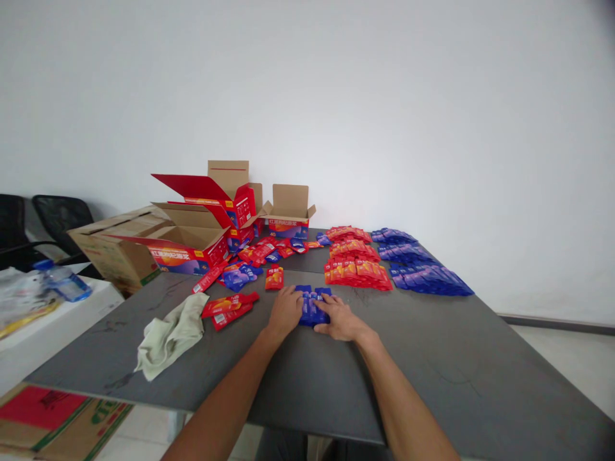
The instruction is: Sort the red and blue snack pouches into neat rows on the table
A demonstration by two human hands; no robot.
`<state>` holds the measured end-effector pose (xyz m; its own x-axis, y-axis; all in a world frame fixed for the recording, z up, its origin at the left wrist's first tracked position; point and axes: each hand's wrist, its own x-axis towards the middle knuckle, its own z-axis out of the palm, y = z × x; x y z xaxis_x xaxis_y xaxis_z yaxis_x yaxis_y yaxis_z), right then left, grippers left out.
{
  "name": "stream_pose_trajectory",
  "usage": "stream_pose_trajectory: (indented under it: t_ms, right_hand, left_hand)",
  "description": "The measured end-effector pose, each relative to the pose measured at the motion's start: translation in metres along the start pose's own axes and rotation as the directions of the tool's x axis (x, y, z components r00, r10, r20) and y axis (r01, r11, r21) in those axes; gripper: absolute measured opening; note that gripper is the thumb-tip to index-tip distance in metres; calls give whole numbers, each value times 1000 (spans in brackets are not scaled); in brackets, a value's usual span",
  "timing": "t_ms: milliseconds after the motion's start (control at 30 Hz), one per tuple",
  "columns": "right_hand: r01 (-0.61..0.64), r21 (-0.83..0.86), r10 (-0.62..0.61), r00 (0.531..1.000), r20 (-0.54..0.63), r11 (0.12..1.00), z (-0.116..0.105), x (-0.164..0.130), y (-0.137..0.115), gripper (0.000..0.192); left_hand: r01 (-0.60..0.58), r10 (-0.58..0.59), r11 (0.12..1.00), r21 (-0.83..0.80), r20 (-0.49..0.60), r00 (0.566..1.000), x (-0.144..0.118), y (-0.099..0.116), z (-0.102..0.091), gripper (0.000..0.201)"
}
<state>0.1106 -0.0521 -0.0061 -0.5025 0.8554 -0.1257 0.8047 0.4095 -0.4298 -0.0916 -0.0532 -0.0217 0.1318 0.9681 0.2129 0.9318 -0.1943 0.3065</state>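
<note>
Currently, left to right: water bottle (65, 282) on the white side table far left, brown carton (118, 246) at the counter's (480, 358) far-left corner, open red boxes (206, 224) beside it, pale cloth (173, 333) near-left, loose red sachets (228, 307) just right of the cloth. Centre: left hand (284, 312) and right hand (339, 318) flank a small stack of blue sachets (312, 304), both touching it. Stack sits between the hands, neither clearly nearer. Each grip is loosely curled against a side of the stack, pressing inward, not clenched. Stack's long axis runs near-to-far, one short end towards the person. Far right: rows of red sachets (355, 262), then rows of blue sachets (423, 269), well apart from the hands.
</note>
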Motion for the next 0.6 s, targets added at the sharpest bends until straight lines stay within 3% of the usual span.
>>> stream_pose_trajectory:
  t_ms: [67,200,600]
  right_hand:
    - [-9,-13,9,1000,6,1000,2,0,-1,81]
    - [-21,-30,21,1000,19,999,5,1,-3,82]
    - [-41,-84,44,999,30,996,0,-21,-8,84]
  left_hand:
    - [-65,68,997,-36,93,993,-4,1,4,46]
    - [-70,78,997,-40,253,964,-11,4,14,57]
    - [-85,97,995,-59,266,959,-25,18,17,60]
